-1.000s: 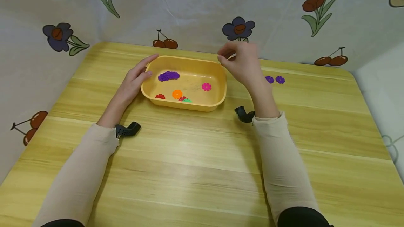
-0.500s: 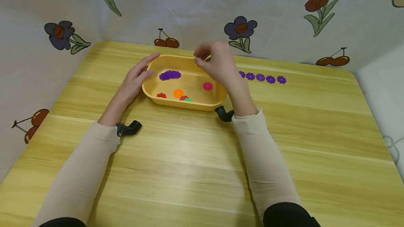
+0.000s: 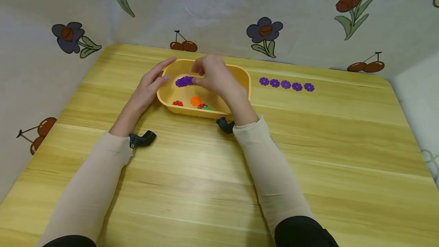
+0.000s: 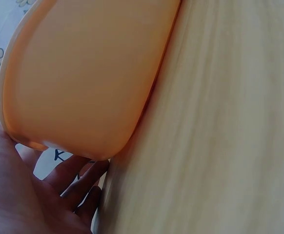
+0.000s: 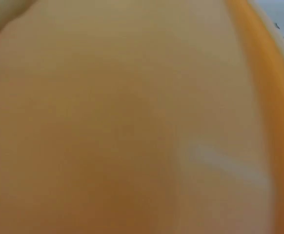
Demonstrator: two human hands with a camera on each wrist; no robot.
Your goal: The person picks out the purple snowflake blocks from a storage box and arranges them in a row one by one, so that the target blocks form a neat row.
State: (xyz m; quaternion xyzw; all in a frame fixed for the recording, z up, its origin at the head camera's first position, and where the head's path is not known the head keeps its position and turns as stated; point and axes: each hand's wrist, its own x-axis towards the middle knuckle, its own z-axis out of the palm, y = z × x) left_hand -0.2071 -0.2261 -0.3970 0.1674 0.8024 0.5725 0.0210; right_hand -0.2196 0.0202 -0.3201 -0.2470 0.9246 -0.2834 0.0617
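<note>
Purple discs, two groups: a heaped pile (image 3: 183, 82) on the floor of the yellow bin (image 3: 193, 112), toward its left end, and a row of five discs (image 3: 286, 84) lying flat on the tabletop (image 3: 178, 186) right of the bin, near the far edge and pointing toward the far right corner. Your left hand (image 3: 145, 86) grips the bin's left end, thumb over the rim, fingers along the outside wall. Your right hand (image 3: 215, 76) is inside the bin at the pile, thumb and forefinger parted, no disc visible between them; whether the thumb touches the pile you cannot tell, and the right wrist view is too blurred to help. Also in the bin, along the near wall: an orange disc (image 3: 196, 101), two red discs (image 3: 177, 103) and a green disc (image 3: 207, 108). Handling estimate: the discs look like thin, notched plastic, so expect them light, fairly stiff and hard to break, perhaps a little slick. Overlapped pieces may catch at the notches or come up two at once. Take one by opposite rim points, thumb against forefinger, from the pile's exposed right side. The bin is probably light too and could slide; your hold on its rim seems well placed.
</note>
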